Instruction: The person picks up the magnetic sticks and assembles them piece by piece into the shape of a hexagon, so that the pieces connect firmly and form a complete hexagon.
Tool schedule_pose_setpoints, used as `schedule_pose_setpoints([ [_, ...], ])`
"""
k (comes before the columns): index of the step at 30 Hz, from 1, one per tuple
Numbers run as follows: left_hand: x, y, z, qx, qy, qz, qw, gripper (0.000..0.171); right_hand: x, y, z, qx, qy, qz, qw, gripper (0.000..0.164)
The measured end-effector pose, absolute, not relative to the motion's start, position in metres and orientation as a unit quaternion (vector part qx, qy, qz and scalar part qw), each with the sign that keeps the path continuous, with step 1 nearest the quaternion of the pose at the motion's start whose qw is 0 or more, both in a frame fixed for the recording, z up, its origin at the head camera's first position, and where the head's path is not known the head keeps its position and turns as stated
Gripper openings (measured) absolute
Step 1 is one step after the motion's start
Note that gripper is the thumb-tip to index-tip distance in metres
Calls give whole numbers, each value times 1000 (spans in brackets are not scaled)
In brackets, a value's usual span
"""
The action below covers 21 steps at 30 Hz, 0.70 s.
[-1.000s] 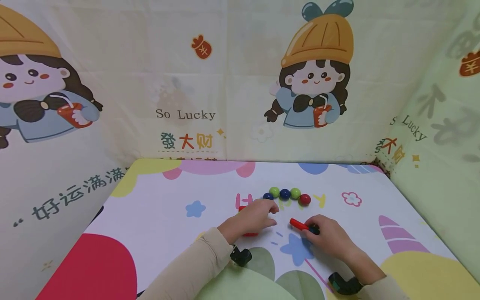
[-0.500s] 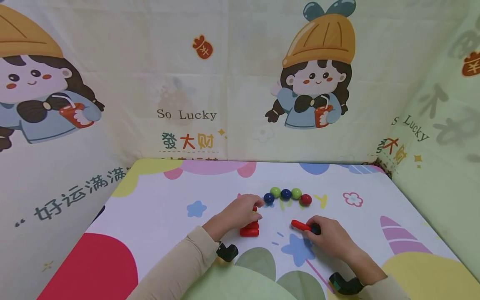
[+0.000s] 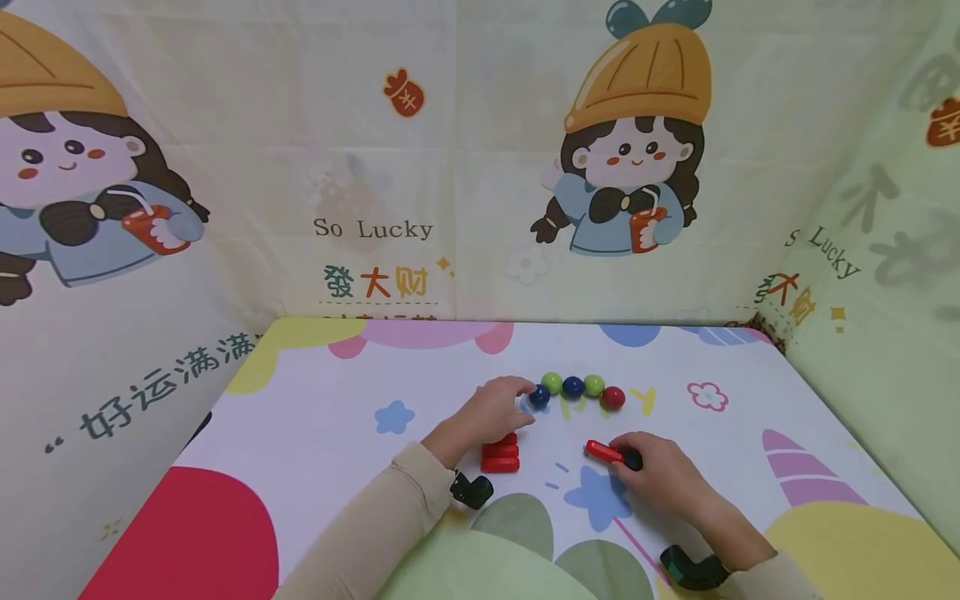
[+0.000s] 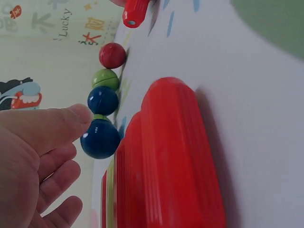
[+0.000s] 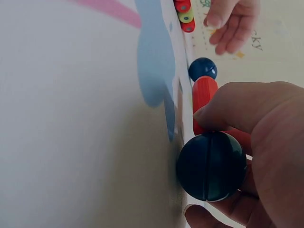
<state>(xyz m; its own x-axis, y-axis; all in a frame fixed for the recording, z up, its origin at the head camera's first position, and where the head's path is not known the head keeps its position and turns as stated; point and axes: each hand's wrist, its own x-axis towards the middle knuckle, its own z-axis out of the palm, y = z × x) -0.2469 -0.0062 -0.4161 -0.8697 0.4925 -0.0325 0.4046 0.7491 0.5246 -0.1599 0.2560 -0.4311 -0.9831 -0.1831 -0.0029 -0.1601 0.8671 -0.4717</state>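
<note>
My left hand point(image 3: 491, 408) reaches beside the nearest dark blue ball point(image 3: 539, 397), thumb and fingers spread apart. In the left wrist view, a gap shows between those fingers and the blue ball point(image 4: 100, 138); whether the thumb touches is hard to tell. Below this hand lie several red ribbed rods point(image 3: 500, 464), side by side. My right hand point(image 3: 660, 468) pinches a red rod point(image 3: 602, 451) between thumb and fingers just above the table. At the near end of that rod sits a dark blue ball point(image 5: 211, 166), against the fingers.
Beyond the blue ball, more balls form a curved row: a green ball point(image 3: 552, 382), a blue ball point(image 3: 573, 387), another green ball point(image 3: 594, 385) and a red ball point(image 3: 612, 398). A yellow-green rod point(image 4: 110, 194) lies among the red ones. Printed cloth walls enclose the patterned table point(image 3: 315, 467).
My left hand drew back left over the rods, then moved forward and right to the nearest blue ball. My right hand stays nearly still with its red rod and ball.
</note>
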Motion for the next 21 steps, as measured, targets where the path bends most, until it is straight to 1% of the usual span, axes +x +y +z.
schedule_pose_setpoints([
  [7,-251,7,-415,272,934,221,63,54,-160,256,-431,-82,966,-245,25,30],
  [13,-252,11,-413,262,933,240,57,46,-160,256,-431,-82,966,-244,28,30],
  [15,-252,12,-413,250,934,250,62,44,-161,257,-431,-83,966,-243,27,30],
  [21,-251,14,-414,241,936,240,91,48,-162,259,-433,-87,967,-239,23,29],
])
